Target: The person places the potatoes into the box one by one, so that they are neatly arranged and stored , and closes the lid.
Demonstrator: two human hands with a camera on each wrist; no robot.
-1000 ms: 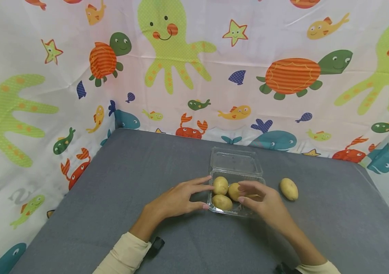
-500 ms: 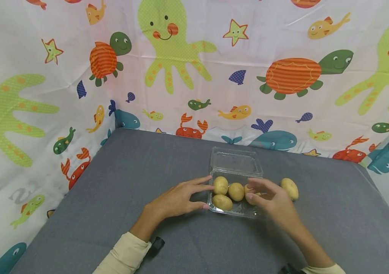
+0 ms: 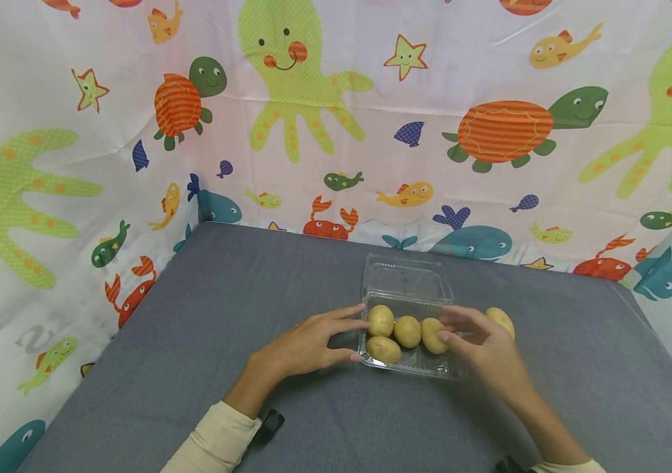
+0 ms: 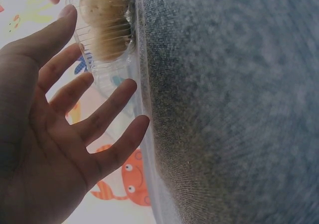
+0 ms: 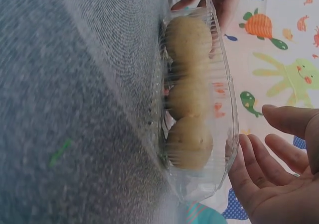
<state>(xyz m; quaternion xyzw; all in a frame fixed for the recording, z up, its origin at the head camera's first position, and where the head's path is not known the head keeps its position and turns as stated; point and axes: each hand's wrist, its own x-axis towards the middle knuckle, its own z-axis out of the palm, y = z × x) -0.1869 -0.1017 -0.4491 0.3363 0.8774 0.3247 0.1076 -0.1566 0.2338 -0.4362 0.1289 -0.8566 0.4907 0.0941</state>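
"Where are the potatoes?"

"Four potatoes (image 3: pixel 408 332) sit in the clear container (image 3: pixel 406 370), between the two hands, its lid (image 3: pixel 408 277) tipped back away from the person."

"And the left hand (image 3: pixel 312 341)?"

"Spread wide, touching the container's left edge. Two of the four lie just inside, next to its fingertips."

"Is the right hand (image 3: pixel 485 351) gripping anything?"

"No, thumb and fingers are parted, at the right edge. The rightmost one of the four is just beside them. Whether they touch the plastic, I can't tell."

"Any others?"

"A loose potato (image 3: pixel 502 318) on the grey cloth (image 3: pixel 578 368), beyond the right hand and partly hidden by it."
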